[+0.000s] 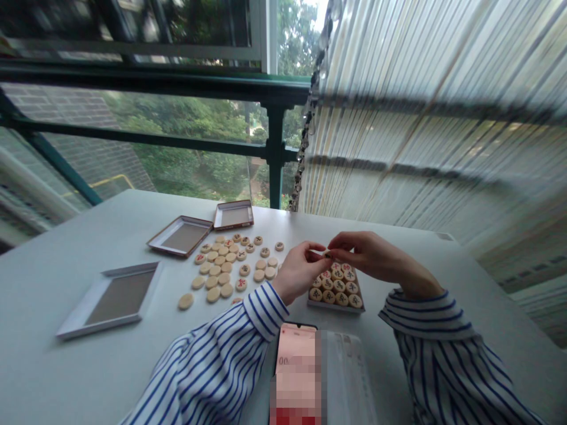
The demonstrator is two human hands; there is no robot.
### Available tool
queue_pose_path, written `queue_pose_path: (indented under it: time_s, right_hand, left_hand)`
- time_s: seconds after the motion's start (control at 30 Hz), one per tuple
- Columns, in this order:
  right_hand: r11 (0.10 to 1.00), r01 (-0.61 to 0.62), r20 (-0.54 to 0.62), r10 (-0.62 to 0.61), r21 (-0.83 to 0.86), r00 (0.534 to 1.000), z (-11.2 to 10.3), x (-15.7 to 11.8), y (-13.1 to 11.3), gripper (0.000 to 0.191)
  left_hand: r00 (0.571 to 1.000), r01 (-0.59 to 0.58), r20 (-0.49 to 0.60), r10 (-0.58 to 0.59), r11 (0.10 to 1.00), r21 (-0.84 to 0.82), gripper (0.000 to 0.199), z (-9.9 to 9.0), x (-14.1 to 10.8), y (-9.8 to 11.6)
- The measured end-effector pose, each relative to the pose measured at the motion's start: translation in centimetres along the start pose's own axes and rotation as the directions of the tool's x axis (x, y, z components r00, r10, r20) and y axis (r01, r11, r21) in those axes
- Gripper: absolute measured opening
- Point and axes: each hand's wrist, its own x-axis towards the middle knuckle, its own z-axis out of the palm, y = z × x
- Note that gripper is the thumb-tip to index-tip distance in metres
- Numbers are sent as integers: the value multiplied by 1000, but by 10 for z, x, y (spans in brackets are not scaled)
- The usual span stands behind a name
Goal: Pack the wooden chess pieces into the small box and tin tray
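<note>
Above the far side of a small box (336, 308) my two hands meet at one round wooden piece (328, 255). My left hand (301, 268) pinches it from the left, and the fingertips of my right hand (367, 254) close on it from the right. Inside the box, round pieces (339, 285) with black or red characters lie in rows; my hands hide its far part. Left of my left hand, many loose pieces (215, 271) are spread on the white table (177, 366), some blank side up, others showing characters.
Open shallow trays stand at the left (119, 295) and farther back (181, 235), (234, 215). A phone (297, 366) and a clear plastic item (349, 378) lie near the front. Behind the table are a green railing (275, 153) and a string curtain (398, 195).
</note>
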Motion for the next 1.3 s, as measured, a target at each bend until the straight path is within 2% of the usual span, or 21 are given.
queue_pose_path:
  time_s: [0.17, 0.4, 0.9, 1.3]
  right_hand:
    - [1000, -6, 4, 6, -12, 1000, 1, 1, 6, 18]
    - [999, -31, 39, 30, 19, 999, -1, 0, 8, 18]
    - [996, -52, 82, 46, 77, 996, -3, -3, 13, 21]
    - [997, -41, 66, 37, 72, 997, -2, -3, 10, 21]
  left_hand:
    - [1000, 22, -6, -23, 998, -59, 33, 0, 0, -5]
    - [998, 60, 14, -59, 995, -82, 30, 1, -2, -1]
    - [1000, 25, -8, -26, 998, -65, 22, 0, 0, 1]
    - [1000, 19, 12, -19, 998, -58, 19, -4, 1, 3]
